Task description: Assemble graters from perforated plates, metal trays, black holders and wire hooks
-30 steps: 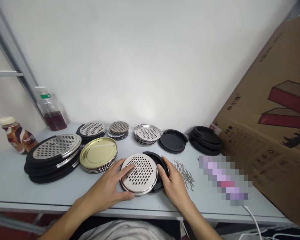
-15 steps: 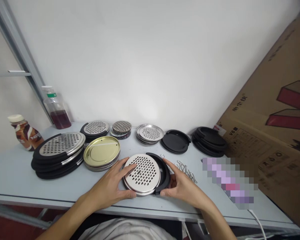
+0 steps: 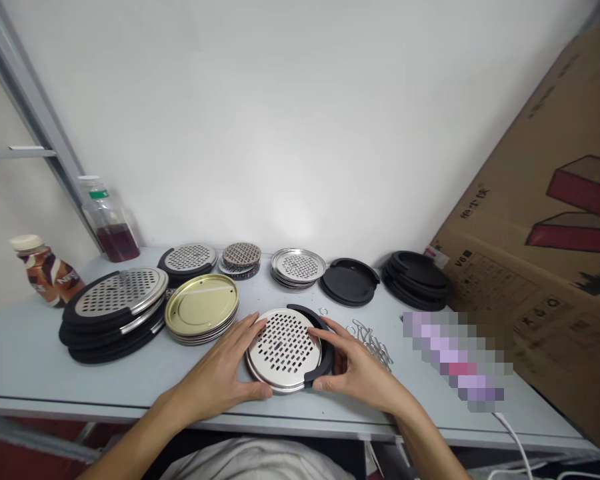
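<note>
A silver perforated metal disc (image 3: 284, 350) lies at the front middle of the table, partly inside a black round holder (image 3: 326, 363) with a raised rim. My left hand (image 3: 227, 367) is curved around the disc's left edge, thumb at the front and fingers at the back. My right hand (image 3: 353, 363) grips the holder's right side, its fingertips reaching over onto the disc. Just behind my right hand lies a heap of metal wire clips (image 3: 373, 343). A stack of gold-coloured round lids (image 3: 203, 303) stands beyond my left hand.
At left is a pile of assembled discs and holders (image 3: 115, 313), with a coffee bottle (image 3: 45, 270) and a bottle of dark liquid (image 3: 113, 230) behind. Along the wall stand perforated discs (image 3: 299, 265) and black holders (image 3: 417, 277). A large cardboard box (image 3: 530, 300) leans at right.
The disc now sits further into the black holder, and the dark gap between them has narrowed. My right fingers have moved left, over the rim onto the disc.
</note>
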Demonstrator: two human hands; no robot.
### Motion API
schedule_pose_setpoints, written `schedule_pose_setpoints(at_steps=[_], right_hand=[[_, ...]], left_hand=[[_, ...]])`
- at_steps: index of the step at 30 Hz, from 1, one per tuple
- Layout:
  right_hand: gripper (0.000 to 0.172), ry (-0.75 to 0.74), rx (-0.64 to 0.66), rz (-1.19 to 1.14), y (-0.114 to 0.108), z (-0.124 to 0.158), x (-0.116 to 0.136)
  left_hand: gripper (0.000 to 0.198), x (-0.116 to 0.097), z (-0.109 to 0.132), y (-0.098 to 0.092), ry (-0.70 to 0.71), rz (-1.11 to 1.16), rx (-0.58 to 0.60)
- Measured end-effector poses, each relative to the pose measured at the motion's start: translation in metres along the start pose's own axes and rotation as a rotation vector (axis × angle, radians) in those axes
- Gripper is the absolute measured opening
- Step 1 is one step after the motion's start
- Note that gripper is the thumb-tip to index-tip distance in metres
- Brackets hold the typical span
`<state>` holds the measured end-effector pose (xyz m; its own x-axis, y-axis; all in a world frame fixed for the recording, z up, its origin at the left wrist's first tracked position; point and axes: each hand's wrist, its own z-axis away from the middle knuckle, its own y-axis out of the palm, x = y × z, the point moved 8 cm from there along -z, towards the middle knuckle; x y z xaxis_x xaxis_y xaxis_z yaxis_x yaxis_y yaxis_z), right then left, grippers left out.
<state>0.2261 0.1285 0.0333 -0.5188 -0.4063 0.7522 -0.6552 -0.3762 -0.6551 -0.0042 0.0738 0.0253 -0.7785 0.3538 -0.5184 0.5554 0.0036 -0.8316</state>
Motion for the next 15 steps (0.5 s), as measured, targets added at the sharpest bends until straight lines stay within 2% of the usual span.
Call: schedule_pose_setpoints(at_steps=[5,10,15], right_hand=[[0.096,-0.030,-0.063,-0.054,0.000,-0.001,-0.001],[0.099,-0.028,-0.075,-0.108,-0.002,0.000,0.001],[0.100,-0.012,-0.087,-0.129,-0.004,0.001,0.005]], left_hand=[[0.080,-0.004,0.000,-0.009,-0.009,0.053,-0.029],[0.090,-0.004,0.000,-0.013,-0.037,0.092,-0.045],[0.090,-0.006,0.000,-0.014,-0.024,0.111,-0.048]])
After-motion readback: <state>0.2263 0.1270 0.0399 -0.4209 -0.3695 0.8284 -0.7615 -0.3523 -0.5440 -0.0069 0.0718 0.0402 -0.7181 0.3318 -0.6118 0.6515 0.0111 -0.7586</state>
